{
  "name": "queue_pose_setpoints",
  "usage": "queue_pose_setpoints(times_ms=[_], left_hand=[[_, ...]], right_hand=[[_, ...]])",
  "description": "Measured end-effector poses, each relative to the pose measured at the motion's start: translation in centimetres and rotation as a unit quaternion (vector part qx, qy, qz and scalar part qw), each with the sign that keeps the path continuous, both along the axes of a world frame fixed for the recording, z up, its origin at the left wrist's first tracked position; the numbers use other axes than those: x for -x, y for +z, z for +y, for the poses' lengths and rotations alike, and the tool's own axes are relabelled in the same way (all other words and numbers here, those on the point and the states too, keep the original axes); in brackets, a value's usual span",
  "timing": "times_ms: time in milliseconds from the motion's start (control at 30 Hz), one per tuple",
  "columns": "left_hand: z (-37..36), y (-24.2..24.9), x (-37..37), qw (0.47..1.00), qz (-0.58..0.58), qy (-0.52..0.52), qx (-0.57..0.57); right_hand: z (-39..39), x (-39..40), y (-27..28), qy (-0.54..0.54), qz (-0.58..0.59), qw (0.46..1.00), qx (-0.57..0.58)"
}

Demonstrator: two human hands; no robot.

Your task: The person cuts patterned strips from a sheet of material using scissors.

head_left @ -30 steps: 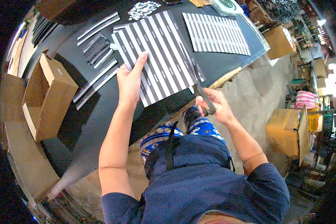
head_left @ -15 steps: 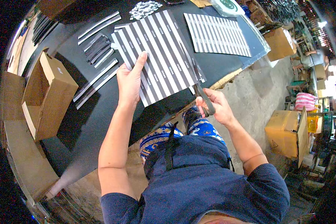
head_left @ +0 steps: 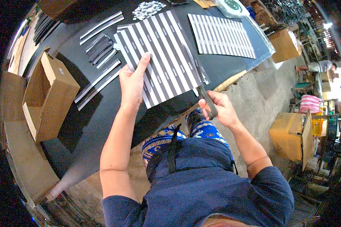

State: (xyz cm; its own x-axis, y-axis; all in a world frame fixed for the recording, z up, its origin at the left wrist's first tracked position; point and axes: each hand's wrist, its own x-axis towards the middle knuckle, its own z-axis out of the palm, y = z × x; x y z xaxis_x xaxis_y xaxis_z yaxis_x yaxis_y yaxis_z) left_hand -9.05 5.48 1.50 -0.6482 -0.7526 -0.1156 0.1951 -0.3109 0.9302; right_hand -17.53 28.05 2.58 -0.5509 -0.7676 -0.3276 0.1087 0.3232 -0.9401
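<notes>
My left hand (head_left: 133, 81) grips a black-and-white striped sheet (head_left: 163, 56) by its left edge, thumb on top and fingers hidden beneath. Small print runs along the dark stripes. My right hand (head_left: 219, 108) is closed round the handles of a pair of dark scissors (head_left: 210, 103), whose blades lie at the sheet's lower right edge, partly hidden. Along that right edge a narrow strip (head_left: 195, 62) stands apart from the rest of the sheet. The sheet is held tilted above the dark table (head_left: 113, 125).
Another striped sheet (head_left: 221, 36) lies at the table's far right. Cut strips (head_left: 99, 81) and a dark bundle of strips (head_left: 100, 51) lie left, with small white pieces (head_left: 148, 10) behind. An open cardboard box (head_left: 51, 96) stands at left; another carton (head_left: 290, 136) is on the floor at right.
Both hands, the sheet and the scissors hold almost the same place. The view has shifted very slightly. In the background at far right, another person has moved.
</notes>
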Motion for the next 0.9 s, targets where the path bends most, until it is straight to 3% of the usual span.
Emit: queue_pose_setpoints(times_ms=[567,900], left_hand=[[-0.3,-0.8,0.1,1.000,-0.011,-0.002,-0.011],[1.0,0.4,0.0,0.999,-0.022,-0.035,-0.011]], right_hand=[[-0.2,0.4,-0.2,0.000,0.009,1.000,-0.030],[-1.1,2.0,-0.5,0.006,-0.021,0.998,0.059]])
